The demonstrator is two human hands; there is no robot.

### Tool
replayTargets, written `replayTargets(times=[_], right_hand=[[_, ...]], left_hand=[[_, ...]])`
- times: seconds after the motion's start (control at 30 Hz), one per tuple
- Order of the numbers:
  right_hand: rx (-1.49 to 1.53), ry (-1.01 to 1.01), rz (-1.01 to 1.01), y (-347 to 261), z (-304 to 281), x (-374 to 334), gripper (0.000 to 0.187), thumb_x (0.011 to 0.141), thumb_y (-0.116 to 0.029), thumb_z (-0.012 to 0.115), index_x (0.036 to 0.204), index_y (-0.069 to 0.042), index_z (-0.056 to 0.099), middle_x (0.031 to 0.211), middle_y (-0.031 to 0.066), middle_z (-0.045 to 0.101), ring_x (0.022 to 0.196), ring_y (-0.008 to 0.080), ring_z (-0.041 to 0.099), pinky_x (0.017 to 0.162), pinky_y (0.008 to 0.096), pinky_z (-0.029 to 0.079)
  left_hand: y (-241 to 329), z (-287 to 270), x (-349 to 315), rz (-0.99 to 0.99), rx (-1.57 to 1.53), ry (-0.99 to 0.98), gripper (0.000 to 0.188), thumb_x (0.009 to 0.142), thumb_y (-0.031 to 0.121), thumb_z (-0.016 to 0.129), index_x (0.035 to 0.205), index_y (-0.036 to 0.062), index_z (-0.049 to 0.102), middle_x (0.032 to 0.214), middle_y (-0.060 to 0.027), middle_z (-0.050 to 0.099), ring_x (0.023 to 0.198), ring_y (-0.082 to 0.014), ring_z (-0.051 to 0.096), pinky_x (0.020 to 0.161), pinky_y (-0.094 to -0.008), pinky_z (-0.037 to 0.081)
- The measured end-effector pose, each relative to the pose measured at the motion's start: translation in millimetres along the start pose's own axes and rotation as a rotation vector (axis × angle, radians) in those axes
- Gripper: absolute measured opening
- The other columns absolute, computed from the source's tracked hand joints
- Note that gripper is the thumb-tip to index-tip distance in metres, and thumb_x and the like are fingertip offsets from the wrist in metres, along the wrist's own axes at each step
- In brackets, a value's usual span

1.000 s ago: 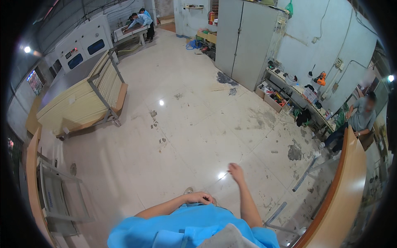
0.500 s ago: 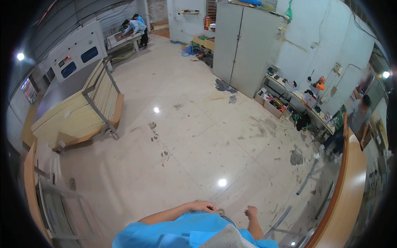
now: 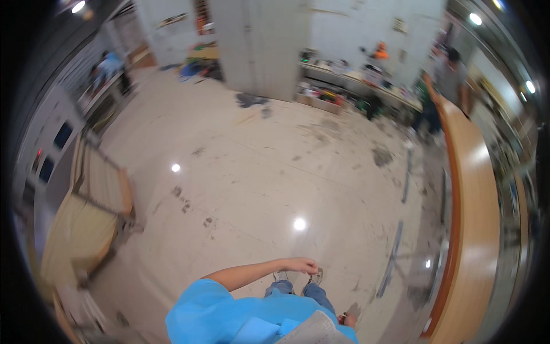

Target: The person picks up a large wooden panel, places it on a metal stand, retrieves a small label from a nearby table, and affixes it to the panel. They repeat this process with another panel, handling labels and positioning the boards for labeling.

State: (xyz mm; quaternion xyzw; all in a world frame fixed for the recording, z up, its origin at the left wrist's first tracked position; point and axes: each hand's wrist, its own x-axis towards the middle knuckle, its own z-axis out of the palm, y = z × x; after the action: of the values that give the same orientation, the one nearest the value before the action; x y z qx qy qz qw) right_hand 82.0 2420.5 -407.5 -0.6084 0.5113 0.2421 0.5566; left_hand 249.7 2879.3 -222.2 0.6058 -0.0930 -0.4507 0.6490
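My left hand [image 3: 302, 265] is held out in front of my body above my shoes, its fingers curled in. What it holds, if anything, is too small to make out. Low beside my right leg is my right hand [image 3: 346, 320], with its fingers bent and partly hidden; a small dark spot shows at them. Neither hand touches the long wood-coloured panel [image 3: 475, 212] standing along my right side. My right hand is the nearer one to it. At the panel's far end a person in a grey shirt [image 3: 450, 77] has a hand by its edge.
Grey metal legs [image 3: 391, 258] lie along the floor beside the panel. A stack of pale boards [image 3: 80, 229] on a rack stands at the left, near a white machine [image 3: 37, 137]. A grey cabinet [image 3: 260, 51] and a cluttered shelf [image 3: 361, 77] line the far wall. Two people work far left.
My view has turned right, so the board stack and cabinet shift left in it. My left hand reaches further forward; my right hand has dropped lower beside my leg.
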Motion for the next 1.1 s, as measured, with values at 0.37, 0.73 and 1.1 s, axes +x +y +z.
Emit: replayTargets(times=[0.37, 0.73, 1.1], right_hand=[[-0.245, 0.119, -0.431, 103.6, 2.3, 8.1, 0.023, 0.087, -0.022, 0.063, 0.102, -0.006, 0.073, 0.086, 0.0143, 0.07, 0.073, 0.0263, 0.069, 0.064, 0.0369, 0.054], [0.298, 0.197, -0.119, 142.9, -129.4, -35.3, 0.026, 0.091, -0.022, 0.059, 0.089, 0.0, 0.071, 0.075, 0.0127, 0.069, 0.062, 0.023, 0.07, 0.053, 0.0354, 0.055], [0.719, 0.433, -0.034, 339.4, -186.4, -53.6, 0.022, 0.091, -0.023, 0.059, 0.096, -0.003, 0.065, 0.077, 0.0129, 0.067, 0.068, 0.0217, 0.067, 0.054, 0.0347, 0.053]], left_hand=[[17.7, 92.3, 58.8, -0.148, -0.048, 0.012, 0.031, 0.099, 0.042, 0.061, 0.106, 0.0119, 0.064, 0.108, -0.0006, 0.066, 0.105, -0.0125, 0.06, 0.095, -0.0308, 0.045], [-0.2, 309.7, 128.8, -0.208, 0.196, -0.395, 0.028, 0.101, 0.032, 0.061, 0.114, 0.0071, 0.063, 0.112, -0.0028, 0.065, 0.106, -0.0124, 0.06, 0.095, -0.0292, 0.046], [319.9, 542.8, 104.0, 0.632, -0.486, -1.06, 0.028, 0.1, 0.023, 0.054, 0.102, -0.0033, 0.063, 0.092, -0.0219, 0.068, 0.089, -0.0319, 0.066, 0.08, -0.0424, 0.054]])
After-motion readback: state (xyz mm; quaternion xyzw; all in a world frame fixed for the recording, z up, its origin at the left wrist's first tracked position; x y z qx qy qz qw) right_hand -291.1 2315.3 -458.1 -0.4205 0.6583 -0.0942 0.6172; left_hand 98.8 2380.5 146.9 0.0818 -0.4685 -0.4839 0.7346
